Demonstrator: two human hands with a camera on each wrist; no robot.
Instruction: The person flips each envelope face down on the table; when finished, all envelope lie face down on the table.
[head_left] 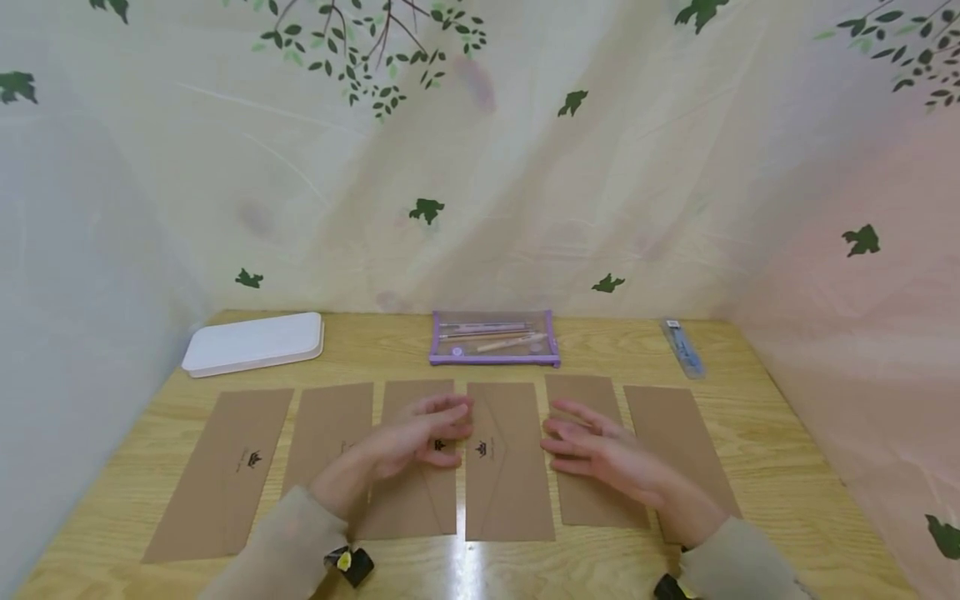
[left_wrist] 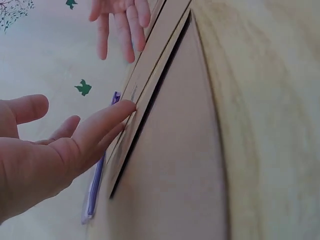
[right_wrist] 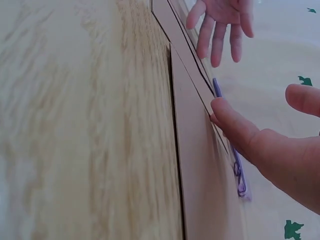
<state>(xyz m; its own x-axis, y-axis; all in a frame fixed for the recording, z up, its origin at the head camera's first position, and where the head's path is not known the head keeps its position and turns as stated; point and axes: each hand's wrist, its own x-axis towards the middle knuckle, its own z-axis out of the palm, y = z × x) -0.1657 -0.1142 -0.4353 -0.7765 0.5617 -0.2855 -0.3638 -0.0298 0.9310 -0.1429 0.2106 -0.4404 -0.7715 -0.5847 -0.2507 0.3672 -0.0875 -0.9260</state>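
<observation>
Several brown kraft-paper envelopes lie in a row across the table. My left hand (head_left: 423, 435) is over the envelope left of the middle (head_left: 416, 508), fingers extended toward the right and holding nothing. Facing it, my right hand (head_left: 600, 454) hovers over another envelope (head_left: 600, 507), its fingers loosely straight and spread. Between the two hands lies an envelope with a small black crown print (head_left: 517, 500). In the left wrist view, the left fingers (left_wrist: 107, 120) are close to the envelopes; whether they touch cannot be seen. The right wrist view shows the right index finger (right_wrist: 235, 125) similarly close.
Behind the row lies a clear pencil pouch with purple edging (head_left: 495, 360), pens inside. A white case (head_left: 255, 343) sits at the back left, a small blue packaged item (head_left: 682, 350) at the back right. A leaf-patterned curtain (head_left: 510, 167) surrounds the wooden table (head_left: 780, 467).
</observation>
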